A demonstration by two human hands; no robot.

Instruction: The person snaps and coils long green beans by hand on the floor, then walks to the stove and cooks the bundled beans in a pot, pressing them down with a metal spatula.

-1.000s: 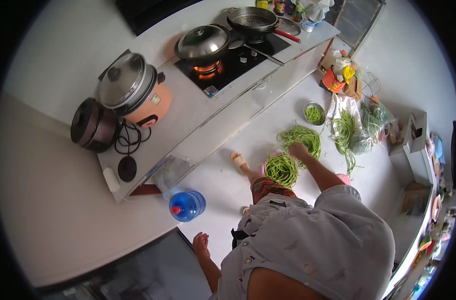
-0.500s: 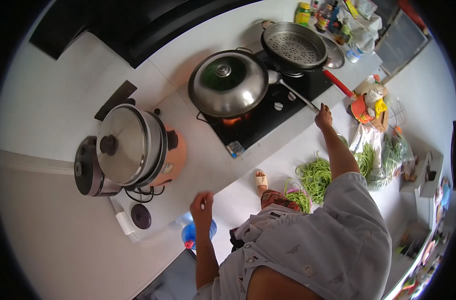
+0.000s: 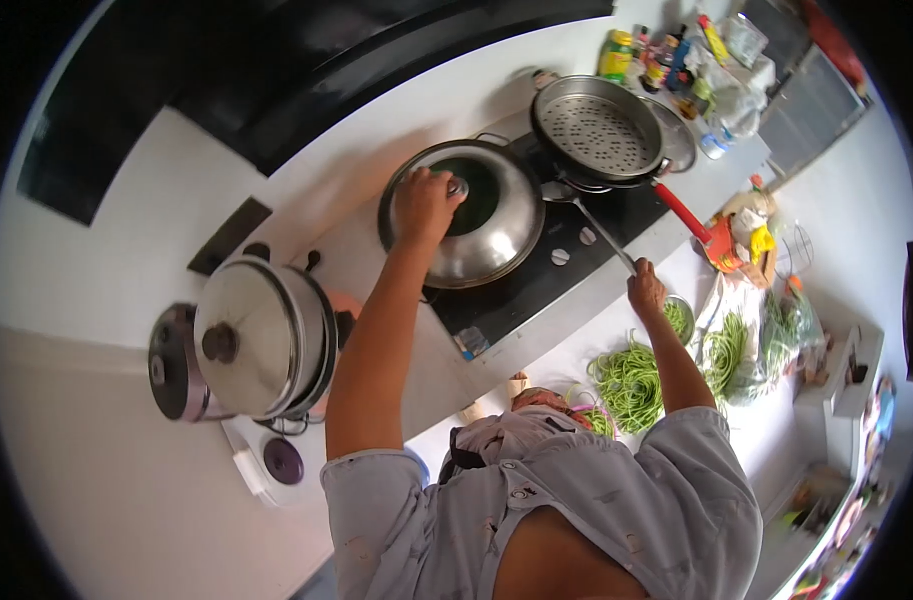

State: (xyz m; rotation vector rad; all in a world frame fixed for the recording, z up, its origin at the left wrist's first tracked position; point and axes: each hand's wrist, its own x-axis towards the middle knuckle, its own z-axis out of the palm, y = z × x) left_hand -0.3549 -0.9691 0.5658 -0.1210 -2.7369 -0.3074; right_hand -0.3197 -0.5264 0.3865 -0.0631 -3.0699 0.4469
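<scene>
My left hand [image 3: 426, 208] is closed around the knob of a domed steel wok lid [image 3: 492, 240] with a dark glass centre. The lid covers the wok on the left burner of a black gas stove [image 3: 577, 265]. In my right hand [image 3: 647, 290] is the long handle of a metal ladle [image 3: 603, 233], gripped near its end at the counter's front edge. The ladle's bowl end rests on the stove between the wok and a steamer pan. That perforated steamer tray [image 3: 597, 125] sits in a red-handled pan on the right burner.
A large lidded pot [image 3: 242, 340] on an orange cooker stands to the left, beside a dark rice cooker [image 3: 177, 360]. Bottles [image 3: 662, 60] crowd the back right corner. Long green beans [image 3: 632, 385] lie in piles on the floor.
My left hand has risen from beside the counter's front edge to the lid's knob. My right hand keeps its hold on the ladle. The view has tilted slightly.
</scene>
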